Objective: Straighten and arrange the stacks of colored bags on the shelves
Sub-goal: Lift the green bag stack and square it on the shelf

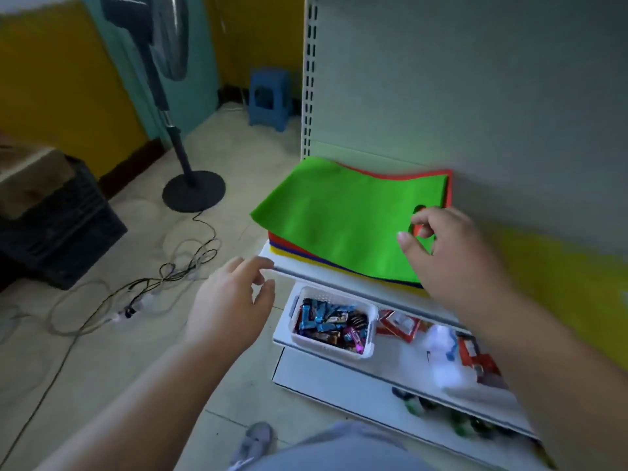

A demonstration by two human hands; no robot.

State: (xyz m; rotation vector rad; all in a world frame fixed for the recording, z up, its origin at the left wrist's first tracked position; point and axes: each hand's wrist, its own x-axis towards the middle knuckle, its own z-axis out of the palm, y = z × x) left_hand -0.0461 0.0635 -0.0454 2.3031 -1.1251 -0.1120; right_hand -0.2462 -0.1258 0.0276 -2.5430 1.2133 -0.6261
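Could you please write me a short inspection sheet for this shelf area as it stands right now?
Surface: white shelf, with stock on the lower shelves.
Job's things: stack of colored bags, green on top; red, blue and yellow edges stick out unevenly.
Clutter: white basket of wrapped sweets on the shelf below; red packets beside it.
Hands: left hand open, near the shelf's front corner; right hand over the green bag's handle cut-out, grip unclear.
Cables: tangled cords on the floor.
Surroundings: standing fan, blue stool, black crate.
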